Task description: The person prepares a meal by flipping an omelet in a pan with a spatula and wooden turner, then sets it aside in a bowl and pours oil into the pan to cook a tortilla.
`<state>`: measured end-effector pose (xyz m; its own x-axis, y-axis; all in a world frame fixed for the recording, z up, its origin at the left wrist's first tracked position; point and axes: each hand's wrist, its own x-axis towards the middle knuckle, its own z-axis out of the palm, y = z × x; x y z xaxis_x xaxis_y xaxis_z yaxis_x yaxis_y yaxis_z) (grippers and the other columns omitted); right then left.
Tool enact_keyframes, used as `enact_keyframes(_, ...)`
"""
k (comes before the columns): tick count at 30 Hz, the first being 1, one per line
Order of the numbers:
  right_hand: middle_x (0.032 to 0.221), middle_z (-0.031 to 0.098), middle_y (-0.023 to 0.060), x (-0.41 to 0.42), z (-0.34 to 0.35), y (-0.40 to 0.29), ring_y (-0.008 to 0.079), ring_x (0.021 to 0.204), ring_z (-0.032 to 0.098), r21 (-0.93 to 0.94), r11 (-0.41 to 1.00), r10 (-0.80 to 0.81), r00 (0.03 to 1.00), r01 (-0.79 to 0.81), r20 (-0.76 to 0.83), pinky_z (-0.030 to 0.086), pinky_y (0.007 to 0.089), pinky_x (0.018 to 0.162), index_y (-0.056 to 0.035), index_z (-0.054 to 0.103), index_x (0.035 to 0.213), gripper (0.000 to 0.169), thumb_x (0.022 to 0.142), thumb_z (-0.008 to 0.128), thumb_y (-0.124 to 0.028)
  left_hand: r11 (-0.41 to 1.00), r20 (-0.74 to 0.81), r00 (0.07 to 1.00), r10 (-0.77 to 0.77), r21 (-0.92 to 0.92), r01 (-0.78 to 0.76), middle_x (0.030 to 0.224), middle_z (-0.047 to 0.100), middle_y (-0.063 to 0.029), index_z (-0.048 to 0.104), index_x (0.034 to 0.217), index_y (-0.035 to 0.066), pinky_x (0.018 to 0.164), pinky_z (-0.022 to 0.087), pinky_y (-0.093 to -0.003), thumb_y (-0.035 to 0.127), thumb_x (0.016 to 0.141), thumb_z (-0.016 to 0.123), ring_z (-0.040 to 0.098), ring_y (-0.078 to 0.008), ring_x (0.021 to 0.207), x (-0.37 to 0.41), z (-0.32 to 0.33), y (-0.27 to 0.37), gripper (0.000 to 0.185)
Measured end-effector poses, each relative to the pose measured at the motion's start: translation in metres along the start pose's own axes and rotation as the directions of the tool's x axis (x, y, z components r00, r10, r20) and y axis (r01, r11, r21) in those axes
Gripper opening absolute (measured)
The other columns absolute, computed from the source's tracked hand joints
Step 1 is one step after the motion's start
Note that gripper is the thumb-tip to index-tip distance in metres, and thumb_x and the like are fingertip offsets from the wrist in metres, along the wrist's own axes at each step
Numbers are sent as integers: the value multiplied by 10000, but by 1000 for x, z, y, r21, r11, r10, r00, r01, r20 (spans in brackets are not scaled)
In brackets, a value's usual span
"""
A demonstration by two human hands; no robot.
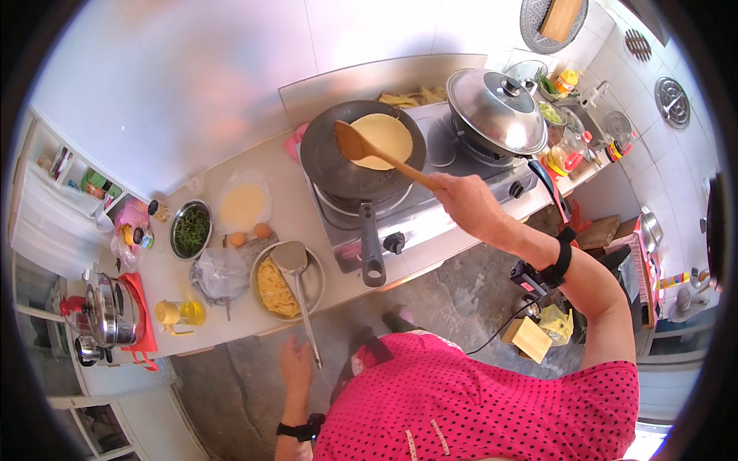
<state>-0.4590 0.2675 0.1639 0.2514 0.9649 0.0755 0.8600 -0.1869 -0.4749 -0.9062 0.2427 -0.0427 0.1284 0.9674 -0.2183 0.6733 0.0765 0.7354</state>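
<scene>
My right hand (470, 201) grips the handle of a wooden spatula (360, 145), its blade held over a dark frying pan (326, 155). A round, pale yellow pancake (387, 135) lies in the pan, partly covered by the spatula. My left hand (296, 364) hangs low in front of the counter, slightly blurred, its fingers loosely bent and nothing seen in them. Close beside it juts the long handle of a metal turner (292, 258). The turner rests across a metal bowl (319, 271) of yellow batter-like mixture (275, 288).
The gas stove (435, 190) also carries a lidded wok (490, 115). Left on the counter are a finished-looking pancake (242, 206), two eggs (237, 239), a bowl of chopped greens (192, 230), an oil pot (190, 313) and a steamer pot (109, 311). A sink (585, 122) stands far right.
</scene>
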Motion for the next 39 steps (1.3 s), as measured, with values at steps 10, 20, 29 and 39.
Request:
enact_keyframes(10, 744, 669, 162, 37, -34, 49, 385, 723, 672, -570, 822, -50, 995, -6, -83, 524, 480, 602, -28, 594, 1071, 181, 920, 520, -94, 995, -5, 998, 69, 67, -68, 1134, 616, -181, 588, 1192, -35, 786, 535, -358, 167, 895, 642, 668, -261, 909, 5, 0, 11, 364)
enact_keyframes(20, 791, 668, 202, -1, -72, 8, 399, 747, 652, -339, 928, 171, 985, -152, 27, 516, 477, 697, -54, 686, 1043, 216, 917, 546, -160, 999, 26, 999, 42, 10, -43, 1177, 593, -191, 581, 1203, -39, 780, 545, -355, 163, 901, 640, 667, -272, 938, 8, 0, 6, 368)
enact_keyframes(29, 766, 633, 229, -24, -90, -37, 422, 758, 616, -61, 985, 171, 950, -161, 261, 492, 473, 694, -38, 679, 1015, 202, 910, 546, -148, 998, 14, 999, 39, -41, -38, 1154, 606, -180, 587, 1192, -33, 779, 550, -355, 153, 896, 650, 666, -266, 915, 12, -4, 9, 355)
enact_keyframes(39, 803, 654, 215, 28, -28, 1, 418, 795, 631, -92, 994, 70, 996, -65, 59, 510, 477, 725, -98, 697, 1077, 235, 904, 550, -156, 995, -22, 997, 77, 71, -75, 1116, 614, -170, 598, 1166, -25, 770, 547, -355, 170, 897, 651, 661, -267, 928, 6, -17, 4, 336)
